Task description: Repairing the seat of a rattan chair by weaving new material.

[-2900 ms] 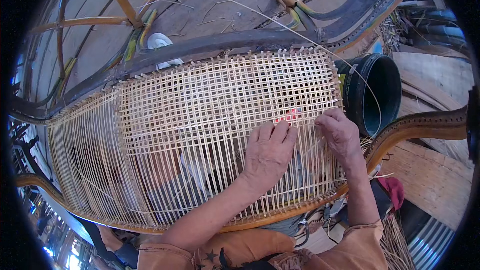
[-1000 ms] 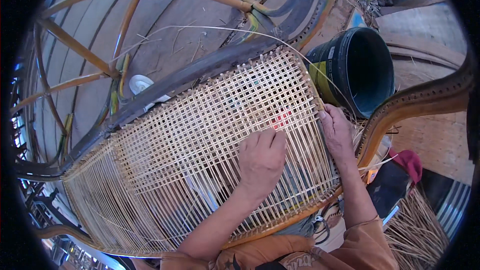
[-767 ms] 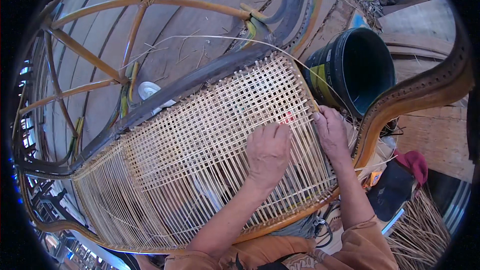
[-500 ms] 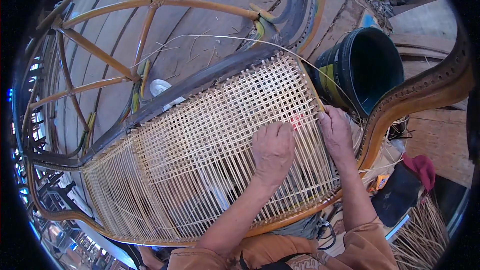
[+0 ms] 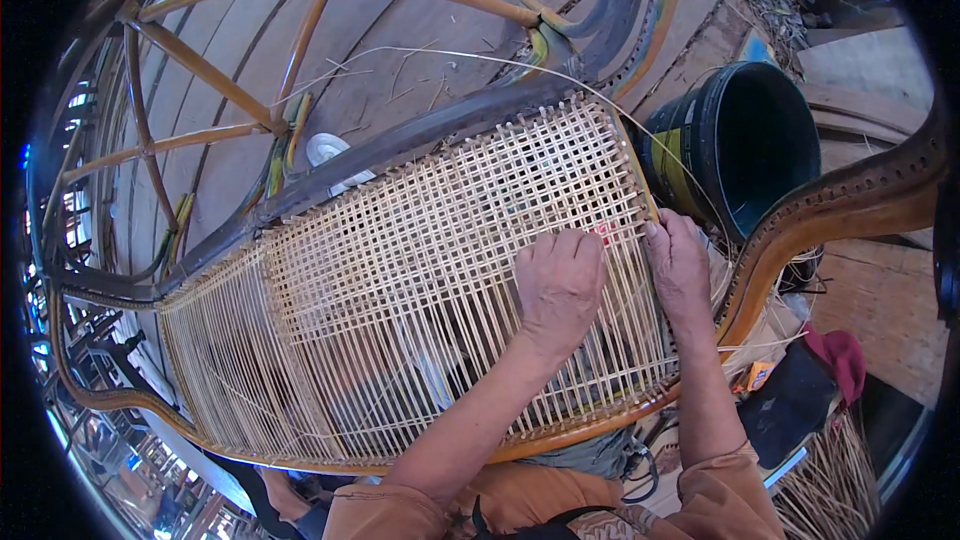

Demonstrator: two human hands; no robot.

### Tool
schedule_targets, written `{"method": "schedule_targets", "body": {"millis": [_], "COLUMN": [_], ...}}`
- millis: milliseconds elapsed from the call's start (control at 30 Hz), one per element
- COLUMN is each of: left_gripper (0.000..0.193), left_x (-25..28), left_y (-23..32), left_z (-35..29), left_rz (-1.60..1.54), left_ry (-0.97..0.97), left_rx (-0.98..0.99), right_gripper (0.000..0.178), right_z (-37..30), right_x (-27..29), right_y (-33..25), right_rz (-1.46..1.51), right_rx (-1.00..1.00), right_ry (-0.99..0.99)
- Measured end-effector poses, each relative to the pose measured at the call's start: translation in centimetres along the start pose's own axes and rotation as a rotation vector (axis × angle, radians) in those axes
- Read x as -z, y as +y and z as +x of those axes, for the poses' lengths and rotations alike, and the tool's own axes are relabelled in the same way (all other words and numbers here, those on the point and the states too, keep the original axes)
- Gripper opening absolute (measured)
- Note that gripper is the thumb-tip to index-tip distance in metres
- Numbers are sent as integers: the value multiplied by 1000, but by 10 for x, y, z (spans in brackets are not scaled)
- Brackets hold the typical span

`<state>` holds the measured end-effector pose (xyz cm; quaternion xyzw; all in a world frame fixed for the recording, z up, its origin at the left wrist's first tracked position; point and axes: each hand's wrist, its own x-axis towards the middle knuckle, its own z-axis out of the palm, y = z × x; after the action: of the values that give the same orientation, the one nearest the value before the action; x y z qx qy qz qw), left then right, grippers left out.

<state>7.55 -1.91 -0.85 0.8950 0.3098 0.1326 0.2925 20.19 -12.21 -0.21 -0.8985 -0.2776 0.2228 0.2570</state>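
Where the cane panel [image 5: 430, 250] stretches across the left and middle, I see bare strands [image 5: 215, 365] at its left end and near side, with checkered weave [image 5: 540, 165] on the far side. The left hand [image 5: 562, 280] lies at the weave's near edge, fingers curled together; their tips are hidden, so I cannot tell what they grip. The right hand [image 5: 684, 265] touches the panel's right edge, thumb uppermost; I cannot tell whether its fingers clamp anything. Farther right is a dark bucket [image 5: 712, 155].
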Motion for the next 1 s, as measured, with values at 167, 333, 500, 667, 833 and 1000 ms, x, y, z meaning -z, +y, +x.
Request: {"method": "schedule_targets", "body": {"millis": [167,333,500,667,833,1000], "left_gripper": [21,18,13,16,17,15], "left_x": [5,33,50,40,40,35], "left_y": [-4,2,-31,-45,-42,-49], "left_z": [-3,-45,-57,-39,-40,-44], "left_rz": [0,-58,39,54,75,71], "left_ry": [-41,14,-22,49,9,58], "left_rx": [28,-52,36,54,84,61], "right_gripper": [27,28,31,31,31,30], "right_z": [1,1,5,4,5,5], "right_x": [-3,2,0,-4,-5,-5], "right_y": [-11,1,2,-1,10,2], "right_rz": [-10,57,22,69,75,110], "right_rx": [-18,20,0,-6,-1,-6], "right_ry": [-43,-5,-45,-26,-27,-29]}}
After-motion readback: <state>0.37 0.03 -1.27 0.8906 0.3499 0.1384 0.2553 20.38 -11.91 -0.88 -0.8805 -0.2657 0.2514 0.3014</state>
